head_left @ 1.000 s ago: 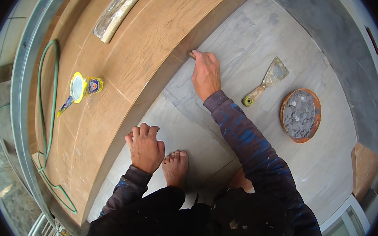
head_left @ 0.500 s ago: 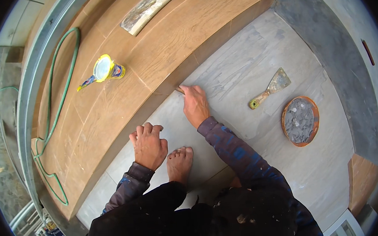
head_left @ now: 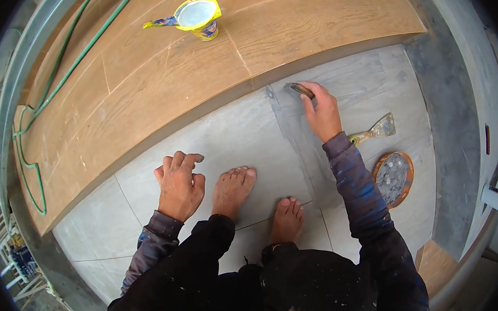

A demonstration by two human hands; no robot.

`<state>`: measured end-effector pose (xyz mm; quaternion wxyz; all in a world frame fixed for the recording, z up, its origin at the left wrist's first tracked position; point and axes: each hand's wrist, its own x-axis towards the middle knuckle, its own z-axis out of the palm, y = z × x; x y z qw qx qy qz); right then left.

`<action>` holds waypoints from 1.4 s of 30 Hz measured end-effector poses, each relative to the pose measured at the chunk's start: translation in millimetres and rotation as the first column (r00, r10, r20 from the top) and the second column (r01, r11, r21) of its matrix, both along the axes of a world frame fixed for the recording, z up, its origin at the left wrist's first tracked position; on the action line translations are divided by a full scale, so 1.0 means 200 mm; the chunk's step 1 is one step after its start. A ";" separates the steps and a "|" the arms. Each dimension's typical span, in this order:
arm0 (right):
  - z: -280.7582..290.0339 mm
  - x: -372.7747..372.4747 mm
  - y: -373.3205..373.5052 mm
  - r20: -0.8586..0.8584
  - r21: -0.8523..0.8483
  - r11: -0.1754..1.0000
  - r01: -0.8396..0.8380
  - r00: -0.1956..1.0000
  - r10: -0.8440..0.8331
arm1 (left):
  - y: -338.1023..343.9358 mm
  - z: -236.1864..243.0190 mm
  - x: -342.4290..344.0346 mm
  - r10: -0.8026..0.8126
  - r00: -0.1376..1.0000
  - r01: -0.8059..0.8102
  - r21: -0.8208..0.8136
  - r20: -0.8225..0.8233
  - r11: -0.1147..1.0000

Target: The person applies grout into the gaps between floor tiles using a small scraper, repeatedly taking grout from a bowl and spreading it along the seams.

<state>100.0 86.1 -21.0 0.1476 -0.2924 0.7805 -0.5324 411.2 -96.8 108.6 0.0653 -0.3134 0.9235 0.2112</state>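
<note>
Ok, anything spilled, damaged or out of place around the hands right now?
Nothing spilled or broken. The grey smear on the floor tiles lies just where the right hand presses a small tool along the joint. The putty knife and mortar bowl lie beside it. The left hand rests on a tile.

The floor tiles (head_left: 213, 141) under me look like matt grey ceramic, smooth, with a darker smeared patch by my right hand (head_left: 323, 113). The step (head_left: 195, 72) above is clad in wood-look tile, brown, grained, with a dull sheen. In my right hand I pinch a small dark tool (head_left: 302, 90); its material I cannot tell. My left hand (head_left: 178, 184) lies bare on the tile. The scraper (head_left: 375, 130) has a metal blade crusted with grey. The bowl (head_left: 394, 178) looks like orange plastic, holding rough grey paste. The cup (head_left: 198, 16) is glossy yellow plastic. The hose (head_left: 31, 143) is green, smooth. My sleeves (head_left: 363, 199) are stained cloth.
</note>
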 end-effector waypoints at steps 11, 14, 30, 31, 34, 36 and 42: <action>-0.06 -0.12 -0.14 -0.632 0.220 0.887 -0.407 0.633 0.447 | 0.07 -0.06 0.14 0.091 0.995 -0.094 0.075 0.037 0.993; 0.00 -0.14 -0.15 -0.533 0.343 0.783 -0.519 0.579 0.617 | 0.05 -0.05 0.14 0.084 0.993 -0.094 0.131 0.079 0.987; 0.01 0.07 -0.03 -0.521 0.237 0.971 -0.025 0.840 0.148 | 0.00 -0.07 0.06 0.060 0.997 -0.066 0.150 0.049 0.986; -0.03 0.07 -0.08 -0.521 0.239 0.971 -0.024 0.841 0.149 | 0.01 -0.08 0.05 0.067 0.998 -0.068 0.153 0.016 0.986; -0.08 0.15 -0.21 -0.598 0.254 0.963 0.093 0.798 0.080 | 0.00 -0.08 0.07 0.087 0.996 -0.088 0.153 0.008 0.984; -0.09 0.25 -0.27 -0.595 0.218 0.967 0.135 0.804 0.022 | -0.01 -0.07 0.08 0.101 0.994 -0.104 0.151 0.027 0.983; -0.12 0.48 -0.36 -0.504 0.184 0.980 -0.074 0.849 0.159 | -0.03 -0.09 0.05 0.062 0.995 -0.073 0.149 0.075 0.986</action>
